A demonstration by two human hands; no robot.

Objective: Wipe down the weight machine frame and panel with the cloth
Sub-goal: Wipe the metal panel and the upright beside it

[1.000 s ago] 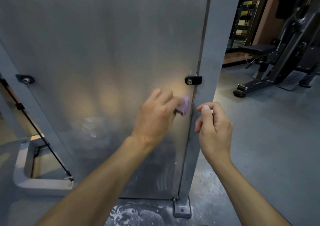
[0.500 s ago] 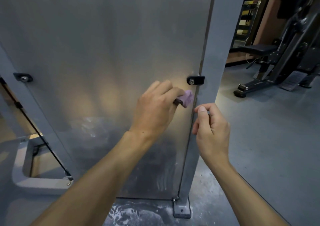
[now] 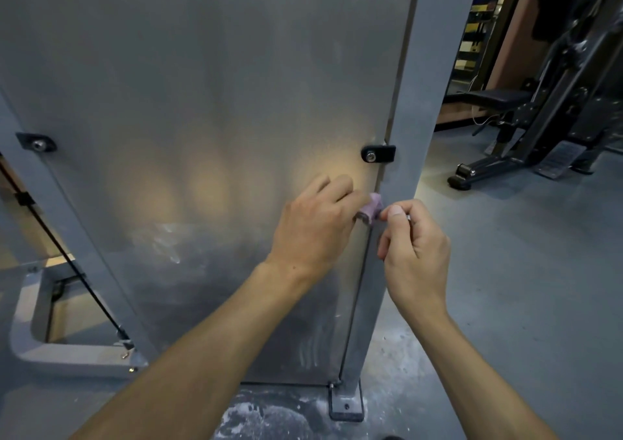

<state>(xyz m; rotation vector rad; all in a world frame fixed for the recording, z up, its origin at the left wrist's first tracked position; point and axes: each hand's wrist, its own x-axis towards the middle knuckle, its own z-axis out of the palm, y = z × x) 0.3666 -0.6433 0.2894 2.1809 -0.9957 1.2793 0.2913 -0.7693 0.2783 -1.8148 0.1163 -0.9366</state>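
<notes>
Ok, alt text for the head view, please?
A left hand holds a small purple cloth against the right edge of a grey metal panel, below a black bracket. The right hand, fingers curled, sits beside the cloth.

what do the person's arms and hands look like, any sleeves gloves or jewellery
Both forearms are bare as far as the frame shows: no sleeves in view. The left hand and right hand wear no gloves, and no rings, watch or wristband show on the visible sides. The right thumbnail is short and unpainted.
</notes>
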